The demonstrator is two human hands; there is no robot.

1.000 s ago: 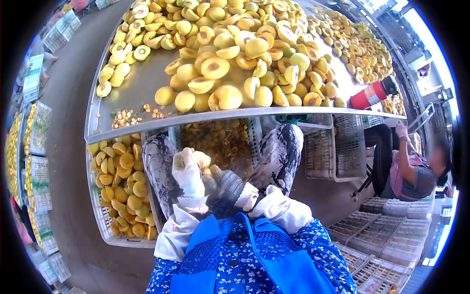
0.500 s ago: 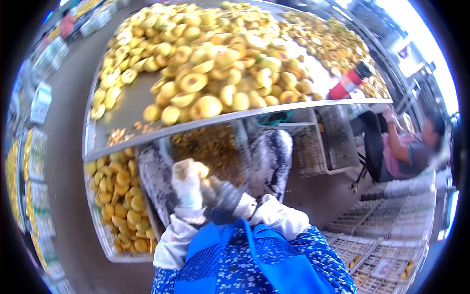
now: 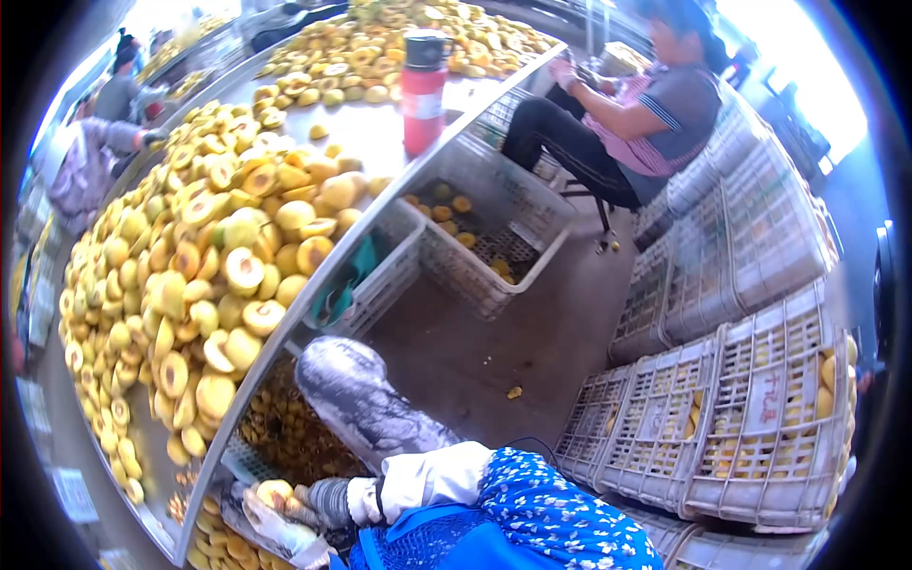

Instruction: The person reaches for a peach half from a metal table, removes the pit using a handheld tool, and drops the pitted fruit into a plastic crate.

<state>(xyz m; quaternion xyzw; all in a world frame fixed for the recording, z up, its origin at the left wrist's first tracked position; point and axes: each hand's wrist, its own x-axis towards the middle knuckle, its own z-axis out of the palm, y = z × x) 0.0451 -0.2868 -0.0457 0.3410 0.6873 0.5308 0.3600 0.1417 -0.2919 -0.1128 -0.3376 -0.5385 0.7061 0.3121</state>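
Note:
My left hand (image 3: 277, 530), in a white glove, is at the bottom left edge of the head view and holds a yellow peach (image 3: 273, 492). My right hand (image 3: 328, 501), in a grey glove with a white sleeve behind it, is curled right against the same peach. Whether it grips a tool is hidden. Both hands are low over my lap, beside my patterned trouser leg (image 3: 366, 399) and under the rim of the metal table (image 3: 380, 223).
The table bears a large pile of halved peaches (image 3: 190, 275) and a red bottle (image 3: 424, 90). Crates (image 3: 484, 242) stand under it. A seated person (image 3: 646, 114) works at the far end. Stacked white crates (image 3: 750, 408) line the right. Other people (image 3: 104, 123) stand far left.
The view has swung sharply to the right, so the table now runs along the left and the seated person is at the top. My hands stay together on the peach.

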